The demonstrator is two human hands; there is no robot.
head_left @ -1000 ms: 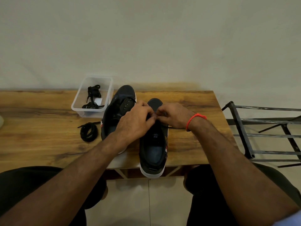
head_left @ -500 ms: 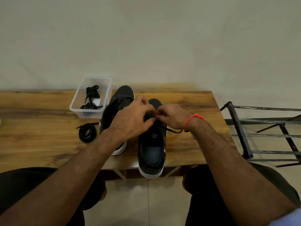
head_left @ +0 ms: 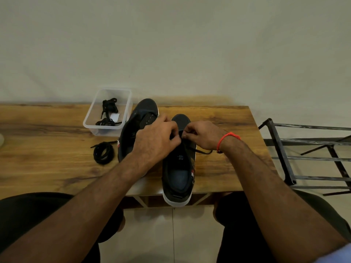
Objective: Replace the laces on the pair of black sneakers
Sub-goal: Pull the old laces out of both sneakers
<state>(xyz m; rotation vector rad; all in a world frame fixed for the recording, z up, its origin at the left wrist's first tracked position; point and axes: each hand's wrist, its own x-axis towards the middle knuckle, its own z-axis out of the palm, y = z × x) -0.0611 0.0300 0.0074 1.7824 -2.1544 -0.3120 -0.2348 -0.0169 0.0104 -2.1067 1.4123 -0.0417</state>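
At centre frame, both pinching — left hand (head_left: 155, 141) and right hand (head_left: 202, 134) on the lace (head_left: 204, 151) over the right-hand sneaker (head_left: 178, 168), mid-threading by the look of it. Next, probably, drawing it through an eyelet — other sneaker (head_left: 136, 126) unlaced just left, spare laces (head_left: 103, 152) lower left.

This looks like a plain room in a home, though nothing marks it for certain. A small wood-grain worktop (head_left: 47, 164) stands pushed against a bare, off-white wall (head_left: 171, 50), over a floor of pale glossy tiles (head_left: 171, 234). To the right stands a worn, dark metal rack (head_left: 284, 158) with slatted bars, its paint patchy. On the worktop a clear plastic tub (head_left: 91, 128) holds bundled black laces (head_left: 108, 111), beside a pair of sneakers (head_left: 176, 177), household things rather than trade tools.
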